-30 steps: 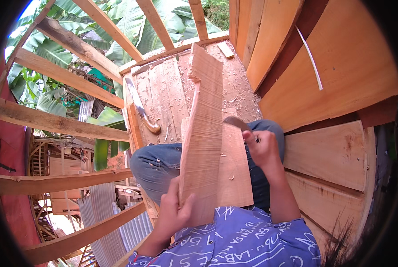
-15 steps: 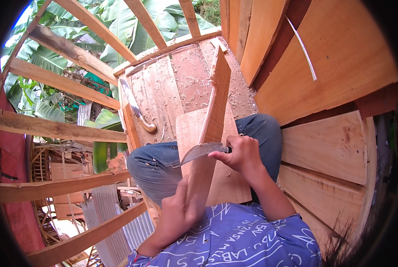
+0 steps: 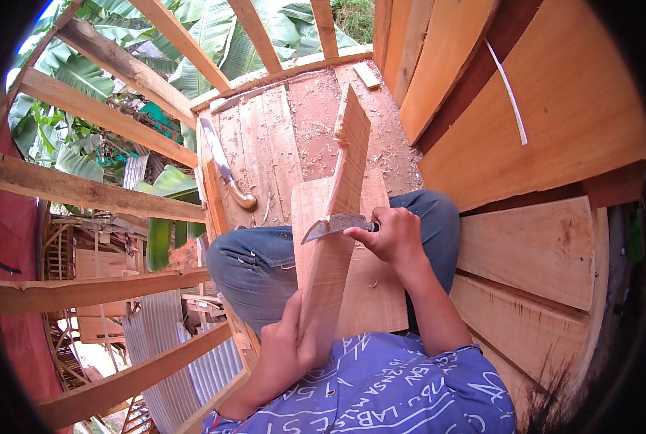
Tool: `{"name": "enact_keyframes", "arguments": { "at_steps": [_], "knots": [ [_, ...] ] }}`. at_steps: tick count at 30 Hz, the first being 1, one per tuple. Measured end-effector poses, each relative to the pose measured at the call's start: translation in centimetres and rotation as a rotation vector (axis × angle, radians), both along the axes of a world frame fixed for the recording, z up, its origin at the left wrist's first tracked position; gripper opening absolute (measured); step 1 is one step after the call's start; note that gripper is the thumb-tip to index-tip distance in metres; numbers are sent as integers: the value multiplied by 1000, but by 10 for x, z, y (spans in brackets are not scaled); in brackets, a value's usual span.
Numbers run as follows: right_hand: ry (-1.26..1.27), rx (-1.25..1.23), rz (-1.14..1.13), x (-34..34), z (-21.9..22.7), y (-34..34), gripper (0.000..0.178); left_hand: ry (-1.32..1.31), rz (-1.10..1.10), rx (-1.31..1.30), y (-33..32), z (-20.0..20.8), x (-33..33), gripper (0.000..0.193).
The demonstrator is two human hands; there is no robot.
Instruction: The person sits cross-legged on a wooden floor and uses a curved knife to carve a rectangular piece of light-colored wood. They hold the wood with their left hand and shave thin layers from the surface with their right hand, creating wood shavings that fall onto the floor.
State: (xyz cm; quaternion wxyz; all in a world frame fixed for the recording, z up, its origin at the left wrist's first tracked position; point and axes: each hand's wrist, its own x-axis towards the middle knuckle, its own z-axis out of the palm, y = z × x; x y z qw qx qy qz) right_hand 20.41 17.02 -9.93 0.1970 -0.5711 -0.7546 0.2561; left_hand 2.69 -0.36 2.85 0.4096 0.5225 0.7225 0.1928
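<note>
A long wooden board (image 3: 339, 195) stands on its edge, slanting away from me between my legs. My left hand (image 3: 294, 340) is closed around its near end, close to my shirt. In my right hand (image 3: 395, 235) is a knife with a short, broad, curved blade (image 3: 331, 225); the fist wraps its dark handle, mostly hidden. The blade lies across the upright board's top edge, its tip pointing left. Beneath, a flat, wide wooden board (image 3: 381, 289) rests across my lap, with a curled shaving (image 3: 372, 283) on it.
A large blade with a curved wooden handle (image 3: 243, 199) lies on the plank floor (image 3: 265, 130) at the left. Shavings litter the floor, and a small wood offcut (image 3: 367, 75) lies at the far end. Wooden rails (image 3: 99, 202) stand left; wooden panels (image 3: 525, 246) wall the right.
The knife has moved a little away from me along the board's edge. The upright board's far end has shifted, and the small offcut behind it now shows fully. My left hand keeps its hold.
</note>
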Motion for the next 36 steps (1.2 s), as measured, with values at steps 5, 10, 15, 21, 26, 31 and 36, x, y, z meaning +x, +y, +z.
{"name": "enact_keyframes", "arguments": {
  "at_steps": [5,10,15,21,26,31,36],
  "knots": [
    [-11,-24,5,-6,0,7,91,14,27,0,1,0,0,51],
    [23,58,-70,-11,-10,8,90,1,59,-35,3,3,1,50],
    [224,-220,-409,37,-18,63,77,-50,-3,24,-23,10,-4,48],
    [332,-258,-177,18,23,26,65,-123,225,210,-14,-13,-23,48],
    [472,-241,33,-1,24,-29,59,-149,164,144,-10,-11,-23,49],
    [317,-8,149,-14,25,-46,61,-93,63,147,-10,-8,-12,52],
    [120,56,89,-2,16,-22,76,-54,-4,125,-9,1,0,56]
  ]
}}
